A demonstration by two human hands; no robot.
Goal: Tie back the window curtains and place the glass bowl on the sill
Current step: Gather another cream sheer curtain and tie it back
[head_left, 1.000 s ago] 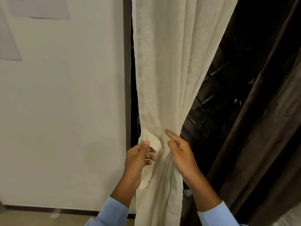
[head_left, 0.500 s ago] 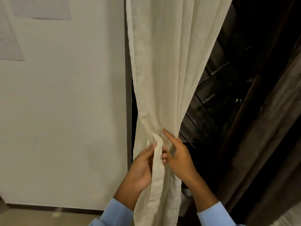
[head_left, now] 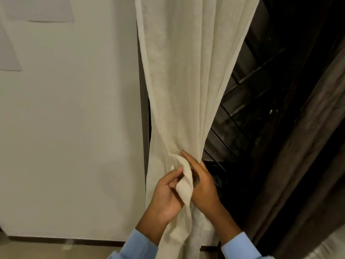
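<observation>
A cream curtain [head_left: 186, 71] hangs beside the dark window and is gathered into a narrow bunch at waist height. A loose strip of the same cream cloth [head_left: 184, 186] wraps the bunch and hangs down between my hands. My left hand [head_left: 166, 195] pinches this strip with thumb and fingers. My right hand [head_left: 203, 186] presses against the gathered curtain from the right, its fingers tucked behind the strip. The glass bowl and the sill are out of view.
A dark brown curtain [head_left: 308, 146] hangs at the right. Between the two curtains lies a dark window with slanted bars [head_left: 252, 86]. A pale wall [head_left: 74, 118] with paper sheets [head_left: 48, 10] fills the left, and the floor shows at the bottom left.
My hands have come together on the curtain. The left hand closed on the cloth strip and pulled it down across the bunch; the right hand slid in behind it.
</observation>
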